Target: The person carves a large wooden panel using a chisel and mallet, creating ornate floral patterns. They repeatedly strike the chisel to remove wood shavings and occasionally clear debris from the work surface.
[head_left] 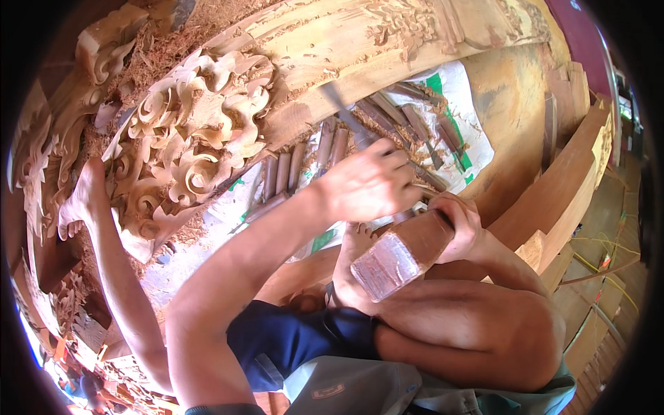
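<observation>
My left hand [370, 185] is closed around a chisel [351, 122], whose metal blade angles up and to the left over the edge of a long carved board [315, 83]. The handle is mostly hidden in my fist. Just to the right and nearer my body, my right hand [460, 220] grips a blocky wooden mallet [402, 254]. Its worn, pale striking face is turned toward my lap. Beyond both hands, several carving chisels with brown wooden handles [282, 173] lie on a white and green sack [477, 131].
A scrollwork wood carving [200, 128] lies at the left, with wood shavings [166, 52] behind it. My left foot [84, 197] is beside it, and my bent right leg [477, 325] is below the mallet. Long planks [553, 194] lean at the right.
</observation>
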### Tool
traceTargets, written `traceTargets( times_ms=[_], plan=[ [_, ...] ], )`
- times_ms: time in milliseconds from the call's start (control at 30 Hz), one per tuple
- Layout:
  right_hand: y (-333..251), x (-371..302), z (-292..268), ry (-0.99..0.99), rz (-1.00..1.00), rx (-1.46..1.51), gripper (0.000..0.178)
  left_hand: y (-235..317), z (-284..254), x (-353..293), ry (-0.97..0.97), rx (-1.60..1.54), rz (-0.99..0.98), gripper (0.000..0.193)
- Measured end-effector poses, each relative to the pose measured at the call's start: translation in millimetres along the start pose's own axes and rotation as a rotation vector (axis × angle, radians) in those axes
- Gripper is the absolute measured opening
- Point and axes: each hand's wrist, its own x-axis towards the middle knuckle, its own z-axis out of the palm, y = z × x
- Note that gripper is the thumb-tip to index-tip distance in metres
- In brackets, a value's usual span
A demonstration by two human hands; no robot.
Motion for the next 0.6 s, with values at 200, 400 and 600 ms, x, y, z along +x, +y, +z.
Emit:
traceTargets(
  times_ms=[200, 400, 600],
  plan=[
    [5, 2, 0, -0.061, -0.102, -0.011, 0.065, 11, -12, -75, 0.033, -0.091, -0.190, 0.020],
    [3, 14, 5, -0.144, -0.208, -0.021, 0.063, 11, -23, -82, 0.014, -0.090, -0.209, 0.019],
    [-1, 14, 8, -0.170, -0.201, -0.001, 0.061, 8, -28, -82, 0.064, -0.143, -0.215, 0.020]
  ],
)
